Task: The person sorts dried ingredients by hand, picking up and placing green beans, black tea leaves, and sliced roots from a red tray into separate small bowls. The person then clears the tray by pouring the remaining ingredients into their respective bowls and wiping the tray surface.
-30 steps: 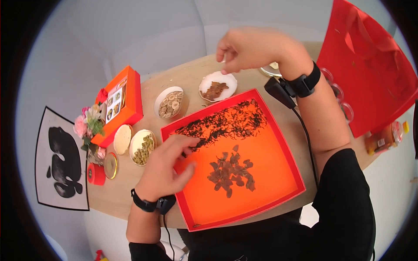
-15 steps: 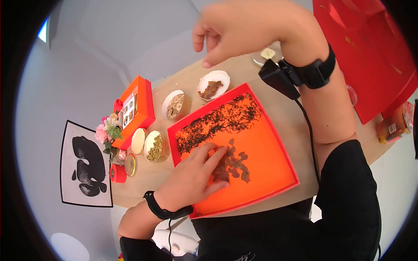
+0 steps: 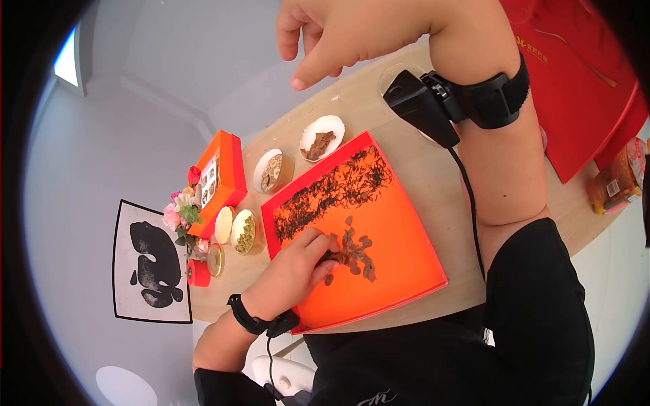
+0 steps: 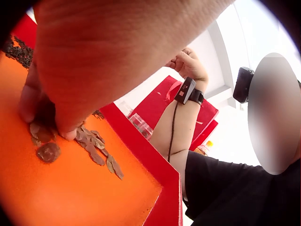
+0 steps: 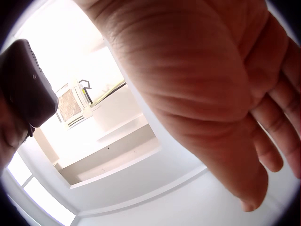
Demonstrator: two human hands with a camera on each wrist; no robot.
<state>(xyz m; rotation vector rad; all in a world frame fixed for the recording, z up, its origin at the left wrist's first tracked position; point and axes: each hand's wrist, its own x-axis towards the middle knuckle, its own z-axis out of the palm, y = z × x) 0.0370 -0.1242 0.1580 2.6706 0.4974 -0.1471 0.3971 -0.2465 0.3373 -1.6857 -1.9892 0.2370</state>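
Note:
In the head view my left hand (image 3: 288,271) reaches into a shallow red-walled tray (image 3: 393,260) with an orange floor. Its fingers and thumb curl around some thin, dried brown flakes (image 3: 357,252) at the left side of their loose pile. The left wrist view shows several flakes (image 4: 48,152) between and below the fingertips. Dark dried shreds (image 3: 332,189) form a band along the tray's far side. High above the table, my right hand (image 3: 359,34) hangs with loosely bent fingers and holds nothing; the right wrist view shows its palm (image 5: 188,75) against the ceiling.
Beyond the tray stand a white dish (image 3: 333,124) of brown flakes, a bowl of round slices (image 3: 271,172) and a bowl of greenish buds (image 3: 245,233). An orange box (image 3: 233,186) and flowers (image 3: 177,213) are at left. A red bag (image 3: 575,88) and a jar (image 3: 617,179) stand at right.
My left hand has moved from the tray's left edge to the brown flakes, and its fingers have drawn together there. The right hand has risen away from the white dish.

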